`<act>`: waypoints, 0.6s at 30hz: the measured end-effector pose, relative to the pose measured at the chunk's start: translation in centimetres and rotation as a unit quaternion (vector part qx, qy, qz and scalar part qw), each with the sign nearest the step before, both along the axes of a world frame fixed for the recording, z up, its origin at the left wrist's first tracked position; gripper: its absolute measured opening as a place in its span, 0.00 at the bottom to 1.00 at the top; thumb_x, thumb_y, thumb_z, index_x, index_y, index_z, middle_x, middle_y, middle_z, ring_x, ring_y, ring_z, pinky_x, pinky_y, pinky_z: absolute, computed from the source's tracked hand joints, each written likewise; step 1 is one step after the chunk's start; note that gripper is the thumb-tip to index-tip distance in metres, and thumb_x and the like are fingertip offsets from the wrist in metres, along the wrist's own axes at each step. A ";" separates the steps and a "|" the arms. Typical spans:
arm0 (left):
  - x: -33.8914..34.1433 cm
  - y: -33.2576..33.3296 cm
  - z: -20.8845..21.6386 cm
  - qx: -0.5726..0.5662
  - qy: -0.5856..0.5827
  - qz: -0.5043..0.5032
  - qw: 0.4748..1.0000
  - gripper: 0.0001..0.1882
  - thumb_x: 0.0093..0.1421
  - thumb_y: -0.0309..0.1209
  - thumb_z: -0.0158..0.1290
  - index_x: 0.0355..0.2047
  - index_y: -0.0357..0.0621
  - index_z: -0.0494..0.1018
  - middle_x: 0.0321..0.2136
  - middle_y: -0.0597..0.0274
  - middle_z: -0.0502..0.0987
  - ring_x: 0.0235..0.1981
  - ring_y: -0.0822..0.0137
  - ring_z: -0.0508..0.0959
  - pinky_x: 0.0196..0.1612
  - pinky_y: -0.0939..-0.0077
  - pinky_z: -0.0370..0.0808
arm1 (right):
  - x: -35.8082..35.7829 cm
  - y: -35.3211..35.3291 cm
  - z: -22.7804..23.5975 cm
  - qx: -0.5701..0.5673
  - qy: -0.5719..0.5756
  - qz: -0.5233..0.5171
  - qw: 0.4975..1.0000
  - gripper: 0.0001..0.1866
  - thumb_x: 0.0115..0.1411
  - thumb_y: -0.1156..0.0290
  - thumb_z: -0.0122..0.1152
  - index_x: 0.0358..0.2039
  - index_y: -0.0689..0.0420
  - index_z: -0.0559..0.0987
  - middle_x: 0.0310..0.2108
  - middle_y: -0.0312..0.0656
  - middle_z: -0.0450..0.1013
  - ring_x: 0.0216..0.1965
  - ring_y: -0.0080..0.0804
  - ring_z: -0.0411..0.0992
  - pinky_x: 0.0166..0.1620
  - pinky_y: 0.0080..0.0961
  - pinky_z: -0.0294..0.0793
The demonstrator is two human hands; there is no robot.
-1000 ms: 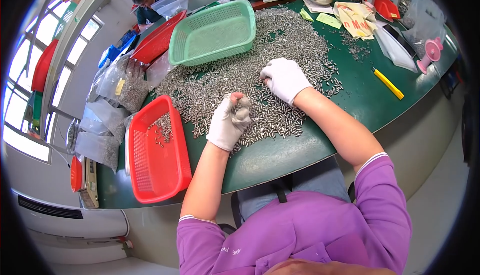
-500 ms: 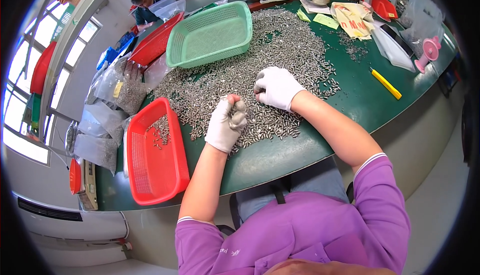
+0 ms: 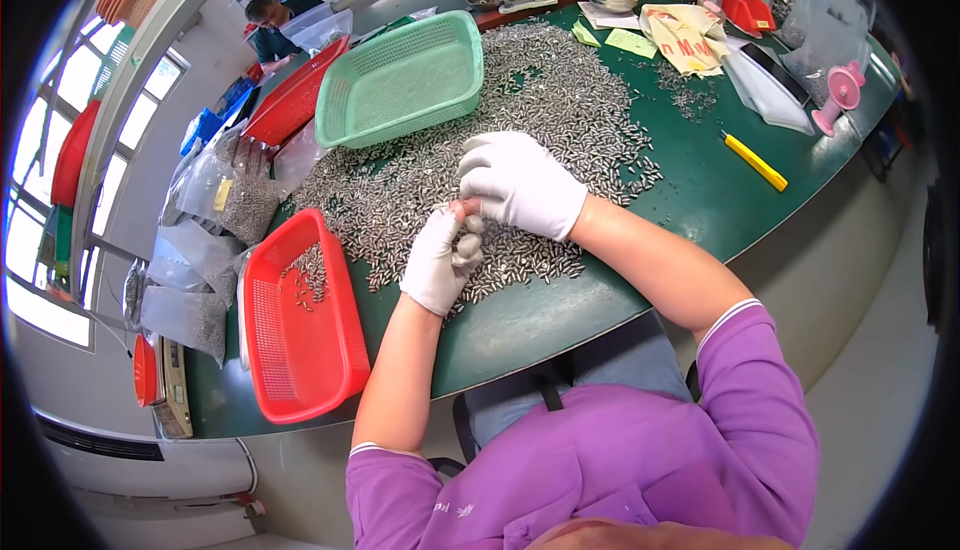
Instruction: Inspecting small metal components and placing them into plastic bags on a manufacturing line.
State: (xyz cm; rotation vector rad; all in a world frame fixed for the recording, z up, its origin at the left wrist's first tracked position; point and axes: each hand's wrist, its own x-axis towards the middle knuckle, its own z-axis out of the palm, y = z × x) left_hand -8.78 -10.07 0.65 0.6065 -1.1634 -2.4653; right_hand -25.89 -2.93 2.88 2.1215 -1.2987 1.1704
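Small silvery metal pins (image 3: 560,100) lie in a broad heap over the green table. Above its near part my left hand (image 3: 441,258), in a white glove with bare thumb tip, is closed, its fingers curled. My right hand (image 3: 522,184), also white-gloved, meets it, fingertips bent down against the left thumb and fingers. Whatever lies between the fingertips is too small or hidden to make out. To the left of my left hand stands a red plastic basket (image 3: 305,350) with a small pile of the same pins at its far end.
A green basket (image 3: 400,80) rests on the heap's far side, beside another red basket (image 3: 300,90). Bags of pins (image 3: 185,320) line the left edge. A yellow cutter (image 3: 754,161), pink fan (image 3: 840,98) and cloth (image 3: 685,38) lie right. Another person (image 3: 280,25) sits beyond.
My right hand has moved left and come together with my left hand, which stays closed. The whole view has shifted slightly.
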 end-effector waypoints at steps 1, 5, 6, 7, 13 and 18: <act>0.1 0.0 -0.1 -0.016 0.014 -0.009 1.000 0.09 0.63 0.37 0.49 0.36 0.47 0.68 0.25 0.72 0.68 0.17 0.82 0.61 0.21 0.87 0.57 | 0.2 0.0 0.2 -0.001 0.000 0.000 1.000 0.08 0.43 0.67 0.62 0.23 0.54 0.74 0.29 0.38 0.72 0.39 0.40 0.71 0.40 0.36 0.72; 0.2 -0.2 -0.1 -0.034 0.020 -0.017 0.999 0.08 0.63 0.37 0.49 0.36 0.47 0.67 0.25 0.72 0.69 0.16 0.81 0.61 0.20 0.88 0.58 | 0.0 0.2 -0.2 0.044 -0.007 0.040 0.998 0.08 0.46 0.67 0.60 0.28 0.54 0.76 0.32 0.39 0.73 0.41 0.40 0.71 0.42 0.35 0.72; 0.1 -0.2 0.0 -0.024 0.018 -0.025 0.999 0.08 0.63 0.36 0.49 0.36 0.47 0.67 0.25 0.71 0.69 0.16 0.81 0.61 0.20 0.88 0.58 | -0.2 0.3 -0.6 0.065 -0.037 0.053 0.996 0.09 0.47 0.67 0.60 0.30 0.54 0.77 0.34 0.40 0.73 0.42 0.41 0.71 0.43 0.35 0.72; 0.2 -0.3 0.0 -0.015 0.015 -0.032 0.999 0.07 0.63 0.36 0.49 0.36 0.47 0.67 0.25 0.71 0.69 0.16 0.81 0.61 0.20 0.88 0.58 | -0.2 0.2 -0.9 0.065 -0.037 0.053 0.996 0.09 0.47 0.67 0.60 0.30 0.54 0.77 0.34 0.40 0.73 0.42 0.41 0.71 0.43 0.35 0.72; 0.3 -0.6 -0.4 0.039 0.041 -0.013 0.998 0.09 0.62 0.36 0.50 0.37 0.46 0.68 0.27 0.66 0.70 0.17 0.79 0.61 0.20 0.86 0.58 | -2.0 -0.2 -2.6 0.228 -0.011 -0.241 0.943 0.18 0.52 0.61 0.57 0.43 0.54 0.77 0.44 0.43 0.72 0.47 0.41 0.69 0.50 0.35 0.69; 0.3 -0.2 -0.3 0.038 0.031 -0.006 0.999 0.11 0.62 0.37 0.49 0.39 0.44 0.68 0.28 0.66 0.70 0.17 0.78 0.61 0.20 0.85 0.58 | -2.0 -0.7 -2.7 0.268 -0.008 -0.223 0.937 0.10 0.51 0.60 0.56 0.30 0.49 0.82 0.33 0.43 0.75 0.38 0.42 0.73 0.42 0.38 0.72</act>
